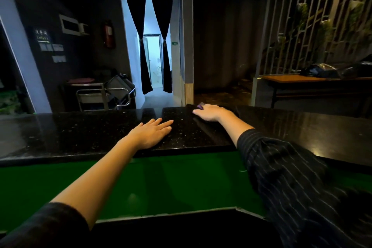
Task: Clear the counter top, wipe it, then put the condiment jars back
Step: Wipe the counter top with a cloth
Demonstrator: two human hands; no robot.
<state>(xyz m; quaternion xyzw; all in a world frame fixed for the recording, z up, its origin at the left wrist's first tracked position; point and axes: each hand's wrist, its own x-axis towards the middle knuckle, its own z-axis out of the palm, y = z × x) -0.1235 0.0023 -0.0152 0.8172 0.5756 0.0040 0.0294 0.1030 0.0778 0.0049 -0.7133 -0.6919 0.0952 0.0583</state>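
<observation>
Presently two hands rest on one counter point(80, 131): left hand point(153, 133) flat, fingers point(165, 124) straight; right hand point(209, 112) flat upon one cloth point(199, 106).

Blk surface point(90, 133) w/ fine pale speckles. Ledge point(141, 183) below: plain bright green. Sleeve point(291, 177): blk w/ thin pale pinstripes. Cloth point(200, 106): dark, one purple bit. Curtains point(146, 46) blk; extinguisher point(109, 33) red; side table point(291, 78) top orange-brown. Pillar point(21, 46) at left: pale blue-grey.
</observation>
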